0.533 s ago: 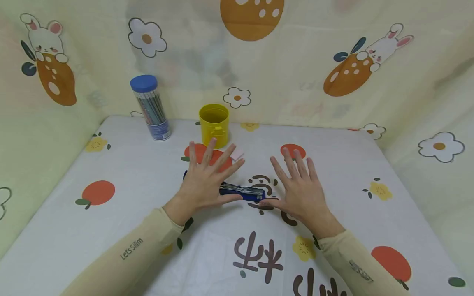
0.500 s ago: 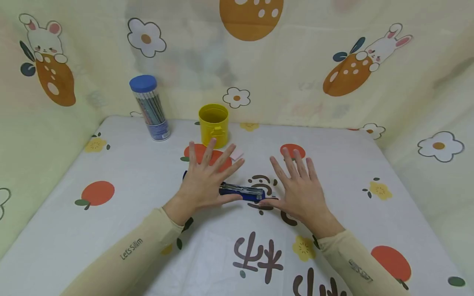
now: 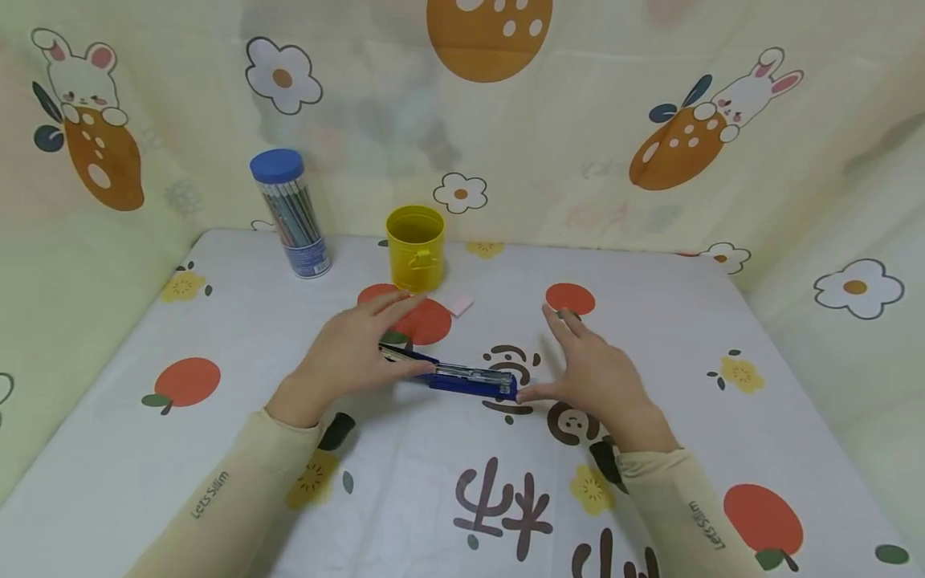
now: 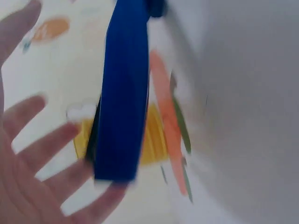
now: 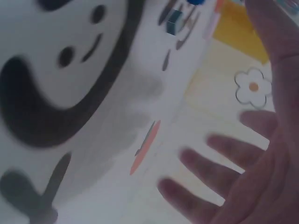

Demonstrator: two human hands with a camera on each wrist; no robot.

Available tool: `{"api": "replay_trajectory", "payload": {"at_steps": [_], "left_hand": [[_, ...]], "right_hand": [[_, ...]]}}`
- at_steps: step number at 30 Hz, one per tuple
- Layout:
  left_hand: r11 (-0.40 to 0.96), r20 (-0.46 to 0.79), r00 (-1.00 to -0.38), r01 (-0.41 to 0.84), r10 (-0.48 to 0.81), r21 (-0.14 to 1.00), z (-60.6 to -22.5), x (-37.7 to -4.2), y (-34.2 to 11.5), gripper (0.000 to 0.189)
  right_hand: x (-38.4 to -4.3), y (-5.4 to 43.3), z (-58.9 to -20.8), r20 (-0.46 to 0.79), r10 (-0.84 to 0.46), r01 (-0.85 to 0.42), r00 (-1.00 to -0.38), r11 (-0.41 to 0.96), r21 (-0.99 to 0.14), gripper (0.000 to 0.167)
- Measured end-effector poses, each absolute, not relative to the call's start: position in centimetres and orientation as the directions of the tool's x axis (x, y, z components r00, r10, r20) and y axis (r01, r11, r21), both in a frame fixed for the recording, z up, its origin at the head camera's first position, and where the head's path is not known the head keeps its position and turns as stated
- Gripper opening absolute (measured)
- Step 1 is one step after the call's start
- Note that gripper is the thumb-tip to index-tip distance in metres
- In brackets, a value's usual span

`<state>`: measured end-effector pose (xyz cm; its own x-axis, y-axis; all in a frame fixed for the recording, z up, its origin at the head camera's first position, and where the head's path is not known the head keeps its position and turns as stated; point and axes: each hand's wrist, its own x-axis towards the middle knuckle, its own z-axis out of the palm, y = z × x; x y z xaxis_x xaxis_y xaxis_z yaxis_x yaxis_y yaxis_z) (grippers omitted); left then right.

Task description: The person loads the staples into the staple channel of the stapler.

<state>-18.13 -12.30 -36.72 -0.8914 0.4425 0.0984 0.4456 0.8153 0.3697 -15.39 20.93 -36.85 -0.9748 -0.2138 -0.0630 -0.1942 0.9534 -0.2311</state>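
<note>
A blue stapler (image 3: 473,381) with a silver metal rail lies on the white patterned cloth in the head view, its left part folded back at an angle. My left hand (image 3: 354,349) hovers around that left end, thumb extended along it. In the left wrist view the stapler's blue body (image 4: 124,93) stands large and blurred, the spread fingers (image 4: 51,144) beside and behind it without a visible grip. My right hand (image 3: 596,377) is by the stapler's right end, thumb tip close to it; contact is unclear. Its fingers (image 5: 233,149) are spread, holding nothing.
A yellow cup (image 3: 416,249) stands at the back, with a small pale pink piece (image 3: 460,305) in front of it. Left of the cup is a clear jar of pencils (image 3: 292,213) with a blue lid. A patterned curtain (image 3: 578,120) closes off the back and sides.
My left hand has shifted left and turned from lying flat above the stapler to sideways, uncovering more of it. My right hand has also tilted, with its thumb near the right end.
</note>
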Motion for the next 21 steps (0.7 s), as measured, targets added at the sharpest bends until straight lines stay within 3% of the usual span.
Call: {"api": "replay_trajectory", "payload": {"at_steps": [5,8,13,21], "left_hand": [[0.622,0.017,-0.909,0.299,0.417,0.724,-37.5,-19.3,-15.3,0.079],[0.494,-0.015,-0.906,0.216,0.422,0.842,-38.6,-19.9,-16.7,0.068],[0.346,-0.04,-0.902,0.123,0.429,0.93,-40.6,-20.4,-18.2,0.063],[0.209,-0.004,-0.867,0.116,0.498,0.971,-42.2,-20.6,-18.6,0.062]], "right_hand": [[-16.0,20.9,-36.9,-0.152,-0.204,-0.124,-0.967,0.899,-0.419,0.112],[-16.4,20.9,-36.9,-0.2,-0.222,-0.094,-0.954,0.859,-0.503,0.094],[-17.0,20.8,-37.1,-0.267,-0.247,-0.045,-0.932,0.806,-0.59,0.078],[-17.3,20.9,-38.7,-0.319,-0.213,0.056,-0.923,0.748,-0.661,0.067]]}}
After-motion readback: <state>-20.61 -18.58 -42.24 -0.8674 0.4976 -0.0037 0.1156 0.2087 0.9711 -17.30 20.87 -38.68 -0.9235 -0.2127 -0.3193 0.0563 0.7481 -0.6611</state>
